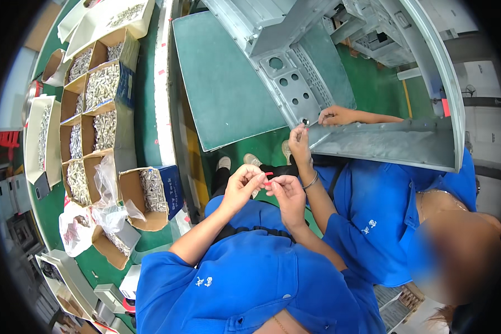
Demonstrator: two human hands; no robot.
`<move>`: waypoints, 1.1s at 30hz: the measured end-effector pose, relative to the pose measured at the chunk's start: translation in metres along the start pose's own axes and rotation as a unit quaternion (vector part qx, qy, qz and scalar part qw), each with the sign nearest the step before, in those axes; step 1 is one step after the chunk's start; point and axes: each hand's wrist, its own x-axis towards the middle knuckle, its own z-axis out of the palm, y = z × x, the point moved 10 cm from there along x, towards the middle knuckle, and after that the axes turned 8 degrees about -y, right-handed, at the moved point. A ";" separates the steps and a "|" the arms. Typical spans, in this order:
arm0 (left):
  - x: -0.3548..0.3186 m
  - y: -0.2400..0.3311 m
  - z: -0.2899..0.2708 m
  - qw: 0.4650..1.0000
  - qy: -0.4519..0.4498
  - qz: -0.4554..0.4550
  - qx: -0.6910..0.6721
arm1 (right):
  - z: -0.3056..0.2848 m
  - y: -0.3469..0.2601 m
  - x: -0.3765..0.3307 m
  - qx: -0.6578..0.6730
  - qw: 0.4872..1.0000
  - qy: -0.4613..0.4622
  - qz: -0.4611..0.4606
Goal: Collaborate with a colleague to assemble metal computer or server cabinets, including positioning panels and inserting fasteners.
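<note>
In front of my chest, my left hand (242, 188) and my right hand (289, 199) meet with their fingertips pinched. A small red strip (269, 182) shows between them, bent or in two bits; its exact kind is too small to make out. Both hands appear to grip it. Just beyond, to the right, a co-worker's hand (300, 146) and other hand (335, 116) work at a hole near the lower edge of a grey sheet-metal frame (295, 97).
On the left, a green bench (146, 106) carries divided cardboard boxes (83, 119) of small metal parts, plastic bags (110, 186) and white bins (42, 133). A green board (222, 83) lies under the metal frame. The co-worker in blue (373, 206) stands close on my right.
</note>
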 end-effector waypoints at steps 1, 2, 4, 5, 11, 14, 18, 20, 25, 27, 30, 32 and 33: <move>-0.001 -0.001 0.001 1.000 0.003 0.001 0.000 | -0.001 0.000 -0.001 0.003 1.000 -0.002 -0.001; -0.003 -0.002 0.002 1.000 0.005 0.002 0.000 | -0.003 0.001 -0.001 0.002 1.000 -0.005 0.000; -0.006 -0.003 0.005 1.000 0.008 -0.001 -0.002 | -0.005 0.004 -0.002 0.001 1.000 -0.012 -0.001; -0.008 -0.004 0.006 1.000 0.009 -0.002 -0.003 | -0.006 0.006 -0.003 0.005 1.000 -0.010 0.004; -0.022 -0.005 0.009 1.000 0.027 0.014 0.002 | -0.007 0.011 -0.014 0.027 0.999 -0.027 0.009; -0.031 -0.005 0.005 0.998 0.054 0.015 0.001 | -0.003 0.013 -0.019 0.026 0.999 -0.041 0.001; -0.039 -0.004 0.005 0.998 0.065 0.023 -0.002 | 0.001 0.011 -0.025 0.006 0.999 -0.048 -0.014; -0.043 -0.003 0.005 0.997 0.070 0.028 -0.010 | 0.003 0.010 -0.028 0.001 0.998 -0.052 -0.022; -0.050 -0.004 0.005 0.996 0.079 0.031 -0.024 | 0.008 0.009 -0.032 -0.003 0.997 -0.056 -0.046; -0.052 -0.003 0.004 0.996 0.082 0.033 -0.027 | 0.009 0.009 -0.033 -0.003 0.997 -0.057 -0.050; -0.056 -0.005 0.003 0.994 0.093 0.025 -0.047 | 0.012 0.009 -0.034 -0.001 0.997 -0.056 -0.051; -0.057 -0.008 0.000 0.992 0.101 0.008 -0.072 | 0.014 0.011 -0.034 -0.001 0.997 -0.055 -0.050; -0.058 -0.010 -0.001 0.992 0.099 0.006 -0.084 | 0.014 0.013 -0.034 -0.002 0.997 -0.055 -0.049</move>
